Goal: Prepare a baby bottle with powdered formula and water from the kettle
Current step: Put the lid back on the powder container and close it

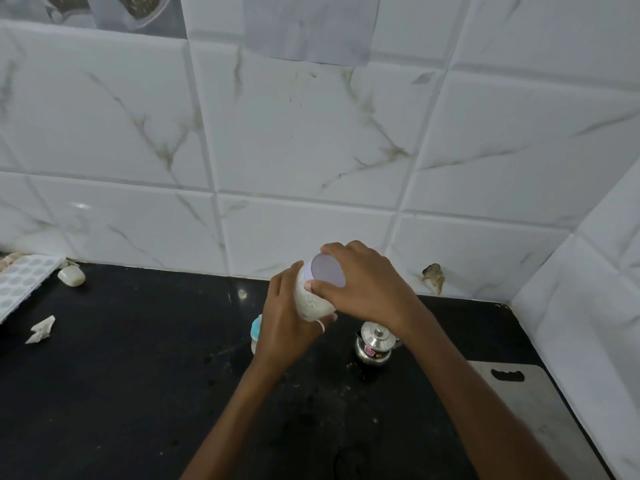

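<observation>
From the head camera, I am looking at a black stone counter (138, 393) running beneath white, marble-veined wall tiles (311, 133). Above the counter's middle, the person is holding a tilted powder jar (313, 304) in both hands. The left hand (287, 327), wearing a ring (321, 326), is wrapping its fingers round the jar's body. The right hand (363, 285) is clasping the pale lid (327, 271) by its rim. A baby bottle (256, 332) with a teal top is standing on the counter, half hidden behind the left hand. A small steel kettle (375, 346) is sitting under the right wrist. A steel board (540, 410) is lying at right, and a scrap of paper (41, 329) and a patterned tray (20, 285) at left.
</observation>
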